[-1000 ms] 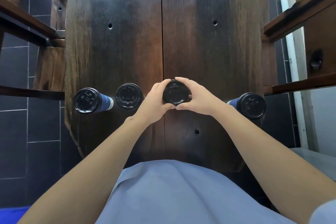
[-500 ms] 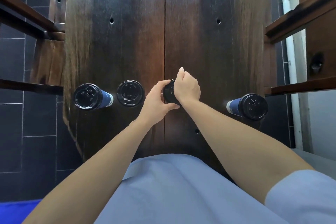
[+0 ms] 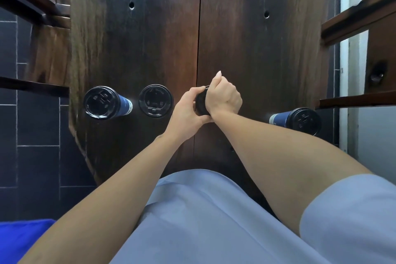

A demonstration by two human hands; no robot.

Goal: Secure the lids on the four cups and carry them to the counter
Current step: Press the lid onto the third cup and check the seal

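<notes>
Several blue paper cups with black lids stand in a row on a dark wooden table (image 3: 246, 49). The far-left cup (image 3: 102, 103) and the second cup (image 3: 155, 100) stand free, as does the far-right cup (image 3: 300, 121). Both hands are on the middle cup (image 3: 201, 103). My left hand (image 3: 188, 111) grips its left side. My right hand (image 3: 224, 97) lies palm down over its black lid and hides most of it. Only the lid's left edge shows between the hands.
Wooden bench rails (image 3: 32, 88) run along the table's left side over dark floor tiles (image 3: 36, 156). More wooden rails (image 3: 360, 19) and a white wall lie to the right. My light blue shirt (image 3: 203, 221) fills the bottom of the view.
A second ago both hands held the lid by its rim with fingertips. My right hand has since moved on top of the lid and covers it. The other cups have not moved.
</notes>
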